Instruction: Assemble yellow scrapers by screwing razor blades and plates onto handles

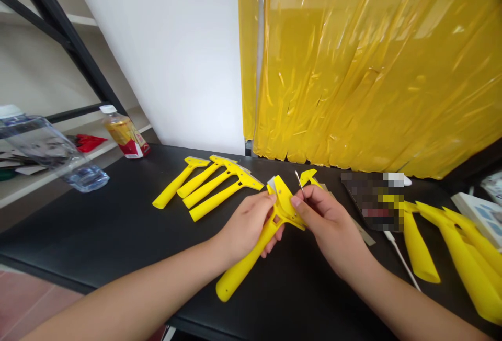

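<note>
Two bare forearms reach in from the near edge over a matte black desk (117,226). The left hand (247,223) has its grip wrapped around a smooth yellow plastic scraper with a T-shaped head (259,241), fingers curled under the neck and thumb on top. The scraper is held just above the desk, between the hands; its long axis runs from the rounded handle end, near and left, up to the broad head, far and right. The right hand (327,220) pinches the head's right edge, and a thin pale pin-like stick (299,181) rises from its fingertips, tilted slightly left. A small metal blade (271,181) shows at the head's far corner.

To the right lie several yellow plastic handles (451,247) and a white cable (400,254), near a flat dark object that is blurred out. Farther left, four more yellow scrapers (207,184) lie fanned together. Beyond them stand a drink bottle with a red and yellow label (125,134) and a clear plastic bottle (50,150), tilted. Crinkled yellow plastic sheeting (372,69) hangs behind the desk.
</note>
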{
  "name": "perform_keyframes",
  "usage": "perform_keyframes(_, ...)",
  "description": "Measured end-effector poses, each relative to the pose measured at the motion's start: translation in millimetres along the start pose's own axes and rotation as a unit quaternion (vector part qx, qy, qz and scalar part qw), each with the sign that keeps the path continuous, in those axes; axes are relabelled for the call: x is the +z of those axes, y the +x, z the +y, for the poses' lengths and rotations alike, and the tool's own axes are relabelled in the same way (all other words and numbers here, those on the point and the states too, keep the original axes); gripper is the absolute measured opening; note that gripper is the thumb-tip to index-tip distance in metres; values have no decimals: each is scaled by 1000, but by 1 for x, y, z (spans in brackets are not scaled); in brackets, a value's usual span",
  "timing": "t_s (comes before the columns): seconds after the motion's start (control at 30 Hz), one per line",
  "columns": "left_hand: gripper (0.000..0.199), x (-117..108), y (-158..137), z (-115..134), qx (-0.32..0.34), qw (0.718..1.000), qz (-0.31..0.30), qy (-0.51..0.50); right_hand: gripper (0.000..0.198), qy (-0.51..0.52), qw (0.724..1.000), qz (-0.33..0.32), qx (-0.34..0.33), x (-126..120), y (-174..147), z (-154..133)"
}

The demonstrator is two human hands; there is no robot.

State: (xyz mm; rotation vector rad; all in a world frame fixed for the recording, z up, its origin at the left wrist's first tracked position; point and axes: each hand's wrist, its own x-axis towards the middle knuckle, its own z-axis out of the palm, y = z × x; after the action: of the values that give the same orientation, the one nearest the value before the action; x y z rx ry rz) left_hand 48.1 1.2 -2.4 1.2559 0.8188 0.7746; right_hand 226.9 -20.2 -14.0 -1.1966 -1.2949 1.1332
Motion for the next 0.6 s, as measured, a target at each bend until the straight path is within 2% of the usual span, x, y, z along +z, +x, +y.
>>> perform_keyframes(0.2, 35, 1, -1, 0, 21, 999, -19, 18, 34, 39, 999, -18, 25, 0, 1, -3)
perform_keyframes(0.4, 28, -1, 0, -2, 30, 999, -43, 15, 38, 105, 984, -94, 105, -7, 4, -10)
perform_keyframes(0.6, 23, 0, 0, 0, 37, 998, -35, 28, 34, 94, 986, -99, 99, -14, 5, -12)
